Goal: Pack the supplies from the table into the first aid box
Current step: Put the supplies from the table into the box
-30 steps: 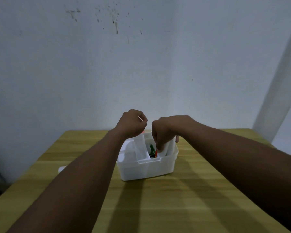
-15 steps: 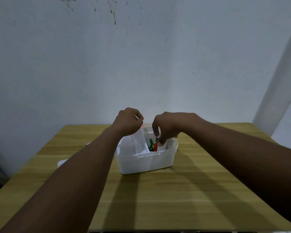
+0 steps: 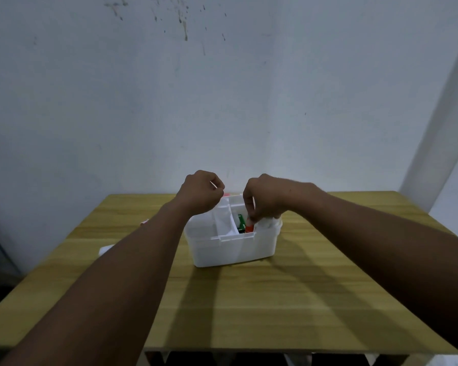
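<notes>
Head view: right hand [image 3: 265, 198] pinches an orange-capped item [image 3: 249, 227] into the first aid box [image 3: 233, 247]; left hand [image 3: 202, 192] fisted, contents unclear. Cramped compartment could jam it.

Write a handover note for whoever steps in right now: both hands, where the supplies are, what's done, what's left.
Left hand: closed fist over the box's left rim, pinching a thin white stick.
Right hand: fingers down in the right compartment of the first aid box, on an orange-capped item.
Done: a green item sits in that compartment.
Left: a white item on the table behind the left forearm; what else is hidden there is unclear.
</notes>
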`<state>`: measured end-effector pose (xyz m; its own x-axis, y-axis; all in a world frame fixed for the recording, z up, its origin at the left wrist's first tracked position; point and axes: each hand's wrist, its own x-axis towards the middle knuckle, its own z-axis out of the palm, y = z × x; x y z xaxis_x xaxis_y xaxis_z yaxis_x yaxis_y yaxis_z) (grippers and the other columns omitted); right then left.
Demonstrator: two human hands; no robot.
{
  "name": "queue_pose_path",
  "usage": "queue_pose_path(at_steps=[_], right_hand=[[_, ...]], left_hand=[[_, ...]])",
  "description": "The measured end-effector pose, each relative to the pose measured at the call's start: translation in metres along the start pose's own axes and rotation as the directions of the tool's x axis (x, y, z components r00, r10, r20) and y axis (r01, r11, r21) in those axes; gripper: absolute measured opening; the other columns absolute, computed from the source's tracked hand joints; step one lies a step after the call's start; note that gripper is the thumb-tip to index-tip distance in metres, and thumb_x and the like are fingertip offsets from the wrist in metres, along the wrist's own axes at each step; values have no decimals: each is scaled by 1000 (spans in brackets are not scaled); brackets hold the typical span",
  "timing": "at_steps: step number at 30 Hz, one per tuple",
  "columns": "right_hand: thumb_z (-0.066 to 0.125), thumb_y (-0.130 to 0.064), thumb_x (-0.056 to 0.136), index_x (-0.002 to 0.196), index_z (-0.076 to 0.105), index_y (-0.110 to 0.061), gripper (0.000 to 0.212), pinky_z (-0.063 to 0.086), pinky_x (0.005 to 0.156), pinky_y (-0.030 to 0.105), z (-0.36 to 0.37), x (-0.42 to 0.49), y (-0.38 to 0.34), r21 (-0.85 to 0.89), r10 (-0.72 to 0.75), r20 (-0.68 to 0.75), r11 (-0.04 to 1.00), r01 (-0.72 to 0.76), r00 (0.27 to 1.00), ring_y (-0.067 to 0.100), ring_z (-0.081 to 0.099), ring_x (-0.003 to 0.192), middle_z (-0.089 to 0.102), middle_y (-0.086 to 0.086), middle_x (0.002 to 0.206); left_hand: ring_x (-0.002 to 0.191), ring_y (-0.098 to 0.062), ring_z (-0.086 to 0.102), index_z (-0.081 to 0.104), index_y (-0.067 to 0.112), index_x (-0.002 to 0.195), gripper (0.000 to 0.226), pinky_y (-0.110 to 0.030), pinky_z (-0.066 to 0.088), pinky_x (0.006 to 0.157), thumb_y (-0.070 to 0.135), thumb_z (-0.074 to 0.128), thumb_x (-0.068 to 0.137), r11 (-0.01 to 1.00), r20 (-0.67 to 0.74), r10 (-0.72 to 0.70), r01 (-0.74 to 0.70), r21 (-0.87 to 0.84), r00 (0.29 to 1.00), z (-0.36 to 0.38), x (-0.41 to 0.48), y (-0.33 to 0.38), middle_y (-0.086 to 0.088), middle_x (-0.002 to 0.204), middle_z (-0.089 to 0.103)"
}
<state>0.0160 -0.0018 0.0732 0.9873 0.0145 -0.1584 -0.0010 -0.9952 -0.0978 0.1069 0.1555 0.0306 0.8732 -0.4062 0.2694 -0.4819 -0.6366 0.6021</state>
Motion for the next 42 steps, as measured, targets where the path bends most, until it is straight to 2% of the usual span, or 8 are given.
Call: queue_pose_path(at_steps=[3, 9, 18, 23, 27, 31, 36, 42], right_hand=[[79, -30, 83, 96, 70, -9, 26, 62, 58, 29, -23, -2, -11, 16, -25, -60, 1000, 26, 998, 17, 69, 57, 70, 7, 72], [72, -26, 88, 94, 70, -11, 17, 60, 55, 28, -38, 23, -68, 118, -169, -146, 975, 187, 975, 19, 72, 65, 70, 7, 73], [63, -11, 87, 100, 70, -12, 15, 60, 69, 34, 16, 70, -171, 212, -319, -162, 913, 349, 934, 25, 70, 84, 70, 9, 102], [67, -10, 83, 103, 69, -10, 20, 57, 73, 35, 51, 100, -194, 238, -251, -172, 928, 287, 953, 26, 66, 92, 67, 10, 106], [71, -16, 81, 104, 64, -14, 25, 59, 78, 42, 74, 128, -195, 164, -210, -183, 957, 240, 960, 26, 64, 90, 64, 10, 109], [67, -24, 89, 126, 55, -22, 39, 54, 89, 43, 88, 149, -190, 70, -218, -132, 971, 229, 967, 30, 59, 106, 53, 11, 130], [61, -22, 93, 140, 48, -32, 50, 47, 102, 51, 98, 166, -187, -5, -249, 6, 968, 249, 968, 37, 50, 124, 37, 10, 144], [65, -11, 87, 135, 54, -26, 52, 57, 86, 44, 105, 180, -191, -17, -233, 80, 972, 235, 969, 23, 58, 95, 53, 5, 129]], left_hand=[[80, -16, 68, 72, 21, 91, 14, -28, 52, 70, 17, 60, 86, 1000, -23, -12, 12, 3, 1000, -19, -5, -4, 3, 79, 70], [78, -16, 70, 73, 19, 96, 15, -31, 57, 73, 17, 61, 88, 995, -121, -91, 95, 28, 988, -69, -29, -35, 1, 81, 71], [84, -17, 69, 73, 17, 103, 17, -33, 57, 75, 19, 63, 90, 954, -193, -273, 291, 74, 942, -125, -88, -114, -5, 97, 72], [97, -17, 65, 73, 18, 107, 20, -29, 51, 81, 24, 67, 89, 924, -116, -346, 360, 130, 931, -124, -109, -149, -6, 110, 72], [120, -22, 57, 73, 30, 104, 38, -36, 48, 98, 51, 77, 73, 920, -4, -323, 315, 235, 946, -107, -110, -167, -4, 126, 63], [125, -24, 47, 73, 39, 101, 54, -43, 44, 103, 68, 79, 56, 907, 118, -328, 278, 317, 937, -89, -107, -174, -5, 131, 52], [106, -13, 61, 76, 39, 88, 43, -37, 55, 87, 61, 85, 51, 914, 190, -358, 301, 273, 914, -76, -103, -190, 8, 112, 66], [83, -9, 68, 78, 32, 76, 15, -27, 56, 72, 42, 82, 65, 922, 144, -368, 341, 182, 918, -78, -102, -198, 11, 86, 75]])
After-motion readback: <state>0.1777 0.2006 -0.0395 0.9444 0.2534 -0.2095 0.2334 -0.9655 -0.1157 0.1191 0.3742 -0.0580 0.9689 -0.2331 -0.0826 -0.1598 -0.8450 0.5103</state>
